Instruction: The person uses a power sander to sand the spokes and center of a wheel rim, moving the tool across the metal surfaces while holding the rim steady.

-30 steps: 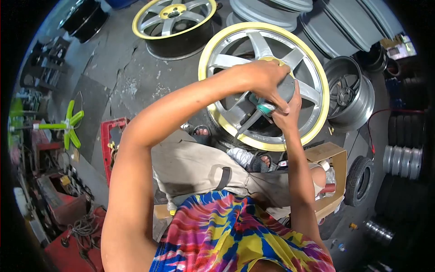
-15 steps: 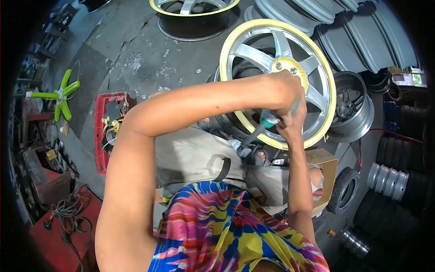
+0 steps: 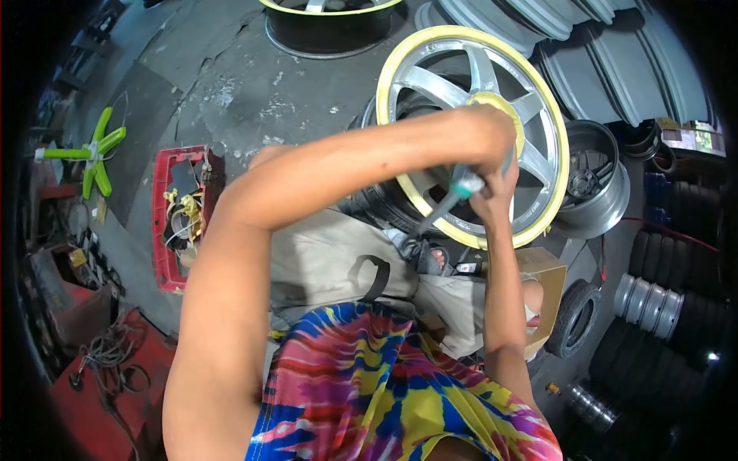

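Observation:
Both hands are closed around a grey handheld power tool (image 3: 467, 184) with a teal collar; a dark stem trails from it toward my lower left. My left hand (image 3: 492, 138) wraps it from above, over the hub of a silver alloy wheel (image 3: 430, 86). Just below, my right hand (image 3: 498, 188) grips it from the right side. The wheel has a yellow outer lip and a yellow centre, and it leans over a black tire (image 3: 377, 207). My hands hide the tool's working end and part of the hub.
A red crate (image 3: 161, 230) of odds and ends is at left, with a green star-shaped stand (image 3: 96, 154) beyond it. Another yellow-lipped wheel (image 3: 330, 34) lies ahead. Bare rims (image 3: 600, 192), a cardboard box (image 3: 550, 284) and a small tire (image 3: 576, 319) line the right.
My left hand has shifted slightly over the wheel's hub, covering more of it. The tool has tilted a little with both hands still around it. The whole view has shifted slightly.

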Tool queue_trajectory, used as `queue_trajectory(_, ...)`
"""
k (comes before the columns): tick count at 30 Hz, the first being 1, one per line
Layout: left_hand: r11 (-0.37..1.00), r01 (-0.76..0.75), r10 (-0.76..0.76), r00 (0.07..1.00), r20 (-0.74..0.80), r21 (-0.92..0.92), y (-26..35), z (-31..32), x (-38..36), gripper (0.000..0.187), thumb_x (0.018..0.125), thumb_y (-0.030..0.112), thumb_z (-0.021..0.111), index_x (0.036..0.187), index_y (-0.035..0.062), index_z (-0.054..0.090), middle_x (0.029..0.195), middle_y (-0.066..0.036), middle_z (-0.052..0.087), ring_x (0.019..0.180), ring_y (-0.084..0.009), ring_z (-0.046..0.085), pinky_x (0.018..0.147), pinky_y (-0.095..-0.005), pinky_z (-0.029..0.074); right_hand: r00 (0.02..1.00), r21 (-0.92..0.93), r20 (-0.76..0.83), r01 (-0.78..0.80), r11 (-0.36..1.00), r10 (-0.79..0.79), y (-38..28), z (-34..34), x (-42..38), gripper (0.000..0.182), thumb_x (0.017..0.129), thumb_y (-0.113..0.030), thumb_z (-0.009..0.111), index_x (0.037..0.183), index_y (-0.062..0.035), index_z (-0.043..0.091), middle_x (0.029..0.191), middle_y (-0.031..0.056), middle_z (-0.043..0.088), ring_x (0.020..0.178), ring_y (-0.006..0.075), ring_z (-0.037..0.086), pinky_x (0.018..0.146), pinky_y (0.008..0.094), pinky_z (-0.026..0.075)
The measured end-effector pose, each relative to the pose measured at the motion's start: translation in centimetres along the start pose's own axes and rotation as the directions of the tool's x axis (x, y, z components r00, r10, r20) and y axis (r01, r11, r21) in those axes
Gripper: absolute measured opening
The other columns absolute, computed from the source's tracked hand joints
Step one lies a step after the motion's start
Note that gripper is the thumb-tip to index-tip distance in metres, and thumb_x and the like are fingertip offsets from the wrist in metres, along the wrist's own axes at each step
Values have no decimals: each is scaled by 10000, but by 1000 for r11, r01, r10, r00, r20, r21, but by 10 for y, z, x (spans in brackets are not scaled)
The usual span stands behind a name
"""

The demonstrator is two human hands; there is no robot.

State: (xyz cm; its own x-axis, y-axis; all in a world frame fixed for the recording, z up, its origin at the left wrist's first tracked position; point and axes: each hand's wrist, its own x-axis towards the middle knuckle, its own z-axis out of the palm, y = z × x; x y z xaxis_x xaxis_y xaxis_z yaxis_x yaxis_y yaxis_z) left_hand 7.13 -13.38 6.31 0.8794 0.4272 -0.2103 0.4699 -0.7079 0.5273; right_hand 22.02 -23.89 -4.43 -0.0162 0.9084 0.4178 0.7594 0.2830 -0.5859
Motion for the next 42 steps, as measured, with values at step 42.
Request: queue_trajectory(42,998,48,-51,994,-96,-31,-5,19,-17,1058,602,498,862,1296,-179,440,1237,-385,573,1127,-498,634,971,-464,542,969,280,26,-245,928,248,-18,6,3,735,611,-74,828,1259,80,516,1171,283,605,1106,453,623,963,466,488)
